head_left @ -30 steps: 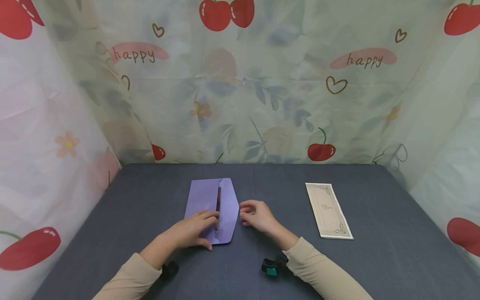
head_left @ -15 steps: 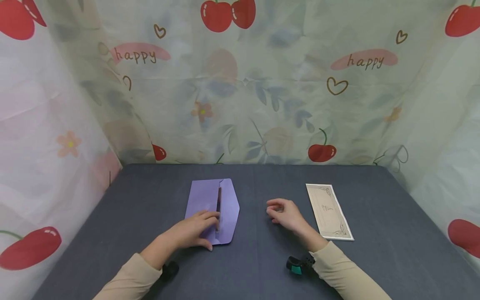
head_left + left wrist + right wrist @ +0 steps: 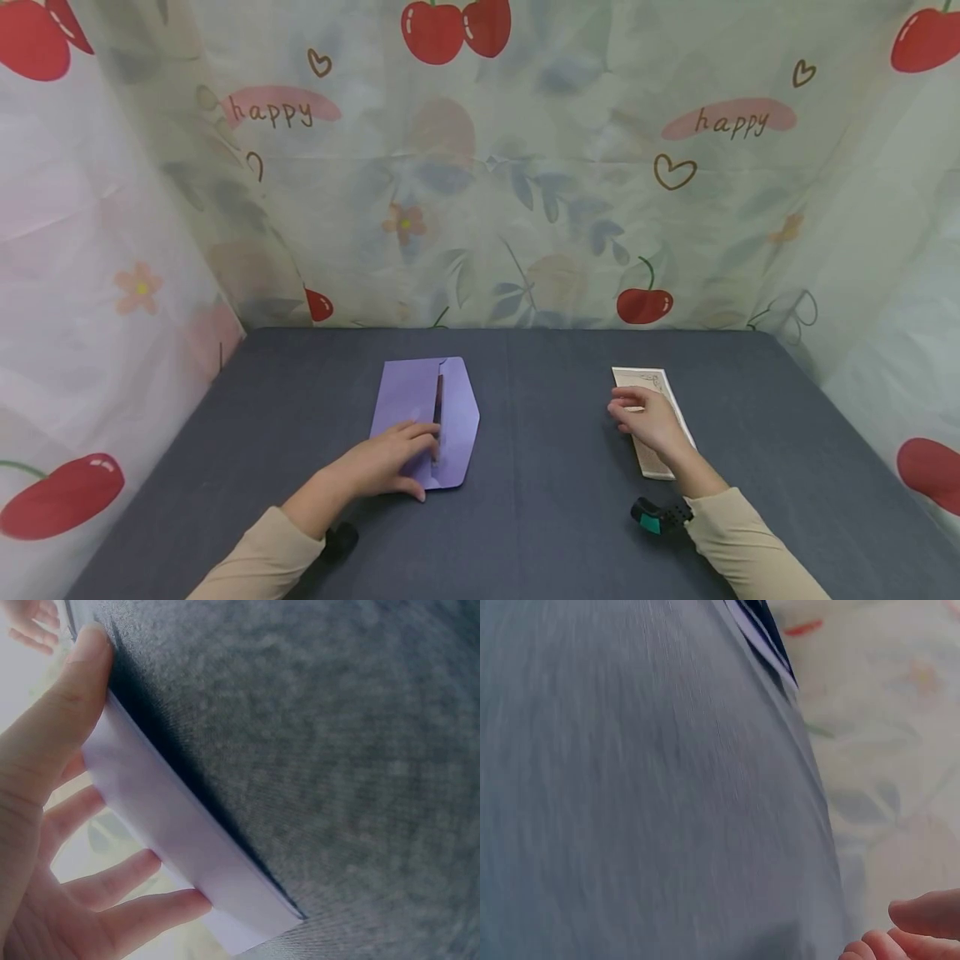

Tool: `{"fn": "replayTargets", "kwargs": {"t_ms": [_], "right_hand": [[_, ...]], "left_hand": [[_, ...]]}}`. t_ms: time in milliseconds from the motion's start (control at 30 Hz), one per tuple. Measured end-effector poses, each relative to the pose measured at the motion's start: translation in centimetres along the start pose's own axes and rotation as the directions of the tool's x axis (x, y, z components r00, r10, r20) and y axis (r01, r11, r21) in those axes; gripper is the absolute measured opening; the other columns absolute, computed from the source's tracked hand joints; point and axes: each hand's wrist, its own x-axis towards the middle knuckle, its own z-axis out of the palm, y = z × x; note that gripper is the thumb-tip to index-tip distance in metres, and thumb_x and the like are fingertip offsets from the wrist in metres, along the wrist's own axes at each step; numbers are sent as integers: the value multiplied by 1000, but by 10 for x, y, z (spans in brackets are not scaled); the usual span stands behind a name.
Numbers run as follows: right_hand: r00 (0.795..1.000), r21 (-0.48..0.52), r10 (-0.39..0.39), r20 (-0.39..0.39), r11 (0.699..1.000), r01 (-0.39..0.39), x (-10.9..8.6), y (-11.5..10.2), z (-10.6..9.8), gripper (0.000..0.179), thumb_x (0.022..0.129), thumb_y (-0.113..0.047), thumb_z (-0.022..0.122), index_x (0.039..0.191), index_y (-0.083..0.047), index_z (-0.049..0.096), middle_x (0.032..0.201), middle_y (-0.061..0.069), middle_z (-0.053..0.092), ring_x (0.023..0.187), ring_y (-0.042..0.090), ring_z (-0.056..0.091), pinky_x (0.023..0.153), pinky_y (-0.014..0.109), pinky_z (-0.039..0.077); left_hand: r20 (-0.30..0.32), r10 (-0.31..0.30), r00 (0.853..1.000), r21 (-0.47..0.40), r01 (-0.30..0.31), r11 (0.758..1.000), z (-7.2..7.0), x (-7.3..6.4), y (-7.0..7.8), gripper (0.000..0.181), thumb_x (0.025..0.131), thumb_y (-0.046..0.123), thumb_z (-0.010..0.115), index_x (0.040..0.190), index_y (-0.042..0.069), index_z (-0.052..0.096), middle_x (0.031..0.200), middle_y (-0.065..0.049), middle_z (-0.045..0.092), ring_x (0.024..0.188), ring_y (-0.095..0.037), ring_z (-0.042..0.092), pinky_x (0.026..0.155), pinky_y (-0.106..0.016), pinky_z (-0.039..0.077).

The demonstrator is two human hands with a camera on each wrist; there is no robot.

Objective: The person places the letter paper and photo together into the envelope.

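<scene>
A purple envelope [image 3: 403, 392] lies left of the table's middle, its flap [image 3: 459, 417] unfolded to the right and a dark slit showing along the mouth. My left hand [image 3: 381, 462] rests on it, fingertips by the slit, thumb at the near edge. The left wrist view shows spread fingers touching the pale envelope [image 3: 176, 817]. To the right, a cream card [image 3: 654, 463] with an ornate printed border lies on the table. Above it hovers my right hand [image 3: 652, 423], fingers loosely bent and holding nothing, hiding the card's middle. In the right wrist view, only fingertips [image 3: 922, 926] show.
Dark grey cloth covers the table [image 3: 540, 483]. A patterned curtain [image 3: 487, 233] encloses the back and sides. Dark wrist devices hang under both forearms, the right wrist device [image 3: 651, 518] bearing a green patch.
My right hand has moved right, from beside the envelope's flap to over the cream card. The left hand and the envelope have stayed put.
</scene>
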Motion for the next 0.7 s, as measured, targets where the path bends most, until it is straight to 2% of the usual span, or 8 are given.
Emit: {"fn": "replayTargets", "kwargs": {"t_ms": [167,333,533,700], "right_hand": [[996,-40,53,-65,998,-56,1,15,-23,43,88,-10,58,125,10,50,112,32,58,75,11,66,62,21,55],[983,-72,138,-125,986,-148,2,29,-42,46,89,-13,55,129,8,46,115,31,56,71,10,64,59,23,54],[969,-100,182,-166,975,-201,3,43,-56,47,88,-11,56,127,13,45,115,34,55,75,14,63,60,25,54],[963,-136,206,-172,964,-230,2,48,-62,48,85,-10,61,124,14,47,111,33,56,83,25,62,61,27,53]], "left_hand": [[1,4,1000,5,-4,1000,0,0,0,46,71,36,76,104,12,56,136,-14,50,123,-32,48,100,-45,41],[7,-5,1000,5,5,1000,1,0,0,44,72,36,76,104,13,56,136,-13,49,124,-31,47,100,-45,41],[11,-8,1000,-2,8,1000,1,0,0,43,72,35,76,104,14,56,137,-13,49,124,-31,47,100,-45,41],[22,-23,999,-2,23,1000,1,1,-1,44,73,36,76,105,13,56,138,-13,48,125,-31,46,100,-45,42]]}}
